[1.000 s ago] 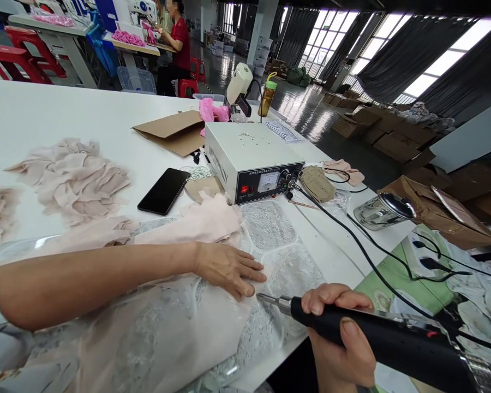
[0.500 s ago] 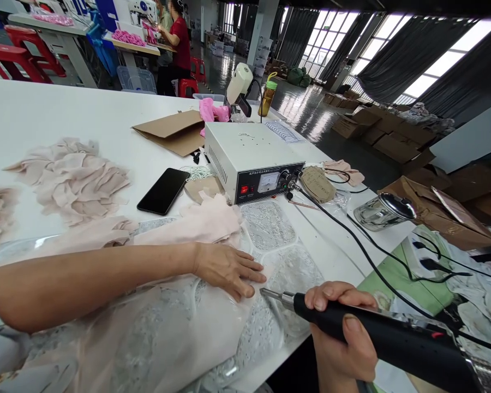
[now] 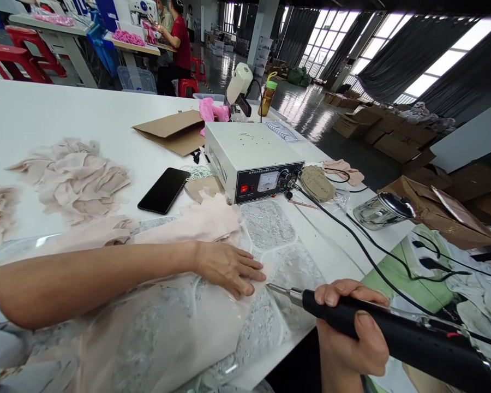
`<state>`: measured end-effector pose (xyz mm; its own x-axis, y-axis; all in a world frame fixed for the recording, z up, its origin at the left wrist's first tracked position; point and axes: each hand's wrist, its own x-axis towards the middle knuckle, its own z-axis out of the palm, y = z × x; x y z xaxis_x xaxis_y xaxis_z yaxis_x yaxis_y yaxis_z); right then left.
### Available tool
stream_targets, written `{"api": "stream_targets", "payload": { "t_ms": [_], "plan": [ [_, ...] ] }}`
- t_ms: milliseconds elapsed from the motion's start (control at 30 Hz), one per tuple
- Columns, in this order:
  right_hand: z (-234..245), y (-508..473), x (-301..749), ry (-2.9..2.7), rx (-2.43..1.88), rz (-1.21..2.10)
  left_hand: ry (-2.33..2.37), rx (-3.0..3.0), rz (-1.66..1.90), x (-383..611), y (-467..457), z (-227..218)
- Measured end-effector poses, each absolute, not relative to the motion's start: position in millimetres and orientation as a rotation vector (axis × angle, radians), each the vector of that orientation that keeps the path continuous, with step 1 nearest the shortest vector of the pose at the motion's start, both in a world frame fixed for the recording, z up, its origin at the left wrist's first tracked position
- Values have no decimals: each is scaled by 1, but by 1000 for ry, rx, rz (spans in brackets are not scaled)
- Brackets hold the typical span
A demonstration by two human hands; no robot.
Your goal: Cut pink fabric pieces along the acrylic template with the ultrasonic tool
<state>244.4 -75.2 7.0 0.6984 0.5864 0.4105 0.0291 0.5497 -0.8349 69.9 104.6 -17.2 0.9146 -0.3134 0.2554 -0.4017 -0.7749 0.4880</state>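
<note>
My left hand (image 3: 228, 267) lies flat, fingers stretched out, pressing pale pink fabric (image 3: 175, 322) onto a clear scratched cutting plate (image 3: 278, 229) on the white table (image 3: 45, 114). My right hand (image 3: 349, 338) is wrapped round the black handle of a corded cutting tool (image 3: 393, 333). Its thin metal tip (image 3: 280, 291) points left, just right of my left fingertips at the fabric's edge. A black cable (image 3: 352, 240) runs from the tool to the white control box (image 3: 251, 161).
Heaps of cut pink fabric pieces (image 3: 71, 177) lie at the left. A black phone (image 3: 163, 190), brown cardboard (image 3: 174, 131), a metal lidded cup (image 3: 382, 210) and a bottle (image 3: 267, 97) stand around the box. A person in red (image 3: 180, 46) sits far behind.
My right hand has drawn the tool to the right and slightly up, so its tip is now farther from my left fingers. My left hand has stayed put on the fabric.
</note>
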Motion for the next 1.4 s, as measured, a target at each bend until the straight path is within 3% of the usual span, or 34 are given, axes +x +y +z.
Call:
{"api": "stream_targets", "payload": {
  "t_ms": [533,833,1067,1233,1400],
  "plan": [
    [6,-70,237,-762,-893,412,-642,2769,228,71,104,-14],
    [3,-73,238,-756,-883,418,-437,2624,125,70,102,-11],
    [6,-87,253,-659,-900,340,-234,2899,426,65,73,-5],
    [5,-98,263,-591,-862,298,-3,3038,394,50,31,-7],
    [10,-102,261,-569,-831,302,-265,2982,328,34,22,2]
  ]
}}
